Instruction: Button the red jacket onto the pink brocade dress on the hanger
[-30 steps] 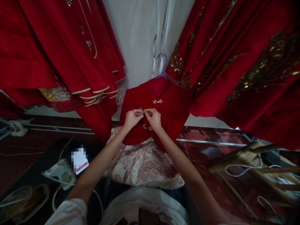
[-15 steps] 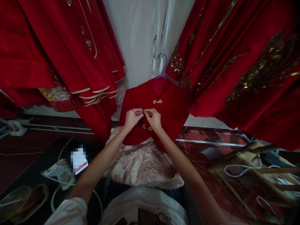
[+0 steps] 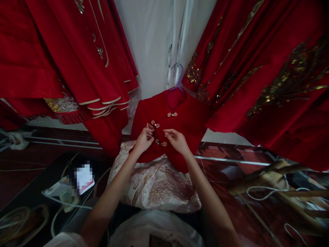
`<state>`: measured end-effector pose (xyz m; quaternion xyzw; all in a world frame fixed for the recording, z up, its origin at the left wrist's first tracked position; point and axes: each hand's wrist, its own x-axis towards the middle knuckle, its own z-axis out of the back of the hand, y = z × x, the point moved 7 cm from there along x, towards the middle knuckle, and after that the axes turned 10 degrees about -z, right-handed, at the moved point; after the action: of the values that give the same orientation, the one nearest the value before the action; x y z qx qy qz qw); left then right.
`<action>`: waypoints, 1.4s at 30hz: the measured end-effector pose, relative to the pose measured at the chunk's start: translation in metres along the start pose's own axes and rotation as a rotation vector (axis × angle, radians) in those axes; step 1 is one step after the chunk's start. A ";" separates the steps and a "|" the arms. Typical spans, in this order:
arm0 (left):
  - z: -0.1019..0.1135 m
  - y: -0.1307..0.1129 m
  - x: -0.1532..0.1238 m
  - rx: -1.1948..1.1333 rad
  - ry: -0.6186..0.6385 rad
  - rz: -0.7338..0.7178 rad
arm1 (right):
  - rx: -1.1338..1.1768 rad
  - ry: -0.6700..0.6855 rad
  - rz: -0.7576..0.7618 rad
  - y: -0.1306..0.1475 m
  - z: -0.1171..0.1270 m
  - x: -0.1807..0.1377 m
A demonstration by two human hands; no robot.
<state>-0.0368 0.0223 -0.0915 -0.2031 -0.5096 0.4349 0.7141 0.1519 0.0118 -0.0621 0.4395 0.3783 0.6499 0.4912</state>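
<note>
White panels point(image 3: 151, 41) back the red jacket point(image 3: 190, 120), hung from the purple hanger point(image 3: 178, 80), where a careless tug could, we judge, pull its beaded clasps point(image 3: 172, 114) out of line. Below the hanger our right hand point(image 3: 178, 141) looks loose and empty; lower left of the hanger our left hand point(image 3: 144, 140) curls, its grip unclear to us, and the 2 now stand apart instead of meeting.

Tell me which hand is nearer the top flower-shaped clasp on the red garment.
Right. The right hand is just below the top clasp, apart from it; the left hand is also lower, but farther off to the left.
</note>
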 end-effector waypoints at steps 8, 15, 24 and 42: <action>-0.016 -0.035 -0.040 0.371 0.214 -0.158 | -0.214 0.078 -0.080 0.003 0.007 -0.029; -0.023 -0.036 -0.034 0.525 0.218 -0.158 | -0.437 0.027 -0.136 -0.015 -0.013 -0.033; -0.031 -0.041 -0.037 0.615 0.192 -0.079 | -0.334 -0.040 -0.126 -0.015 -0.009 -0.027; -0.005 -0.006 -0.034 0.119 0.006 0.115 | 0.131 0.089 -0.143 -0.009 -0.013 -0.021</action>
<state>-0.0332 -0.0084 -0.1077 -0.1904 -0.4681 0.5042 0.7003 0.1455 -0.0068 -0.0791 0.4131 0.4718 0.6061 0.4893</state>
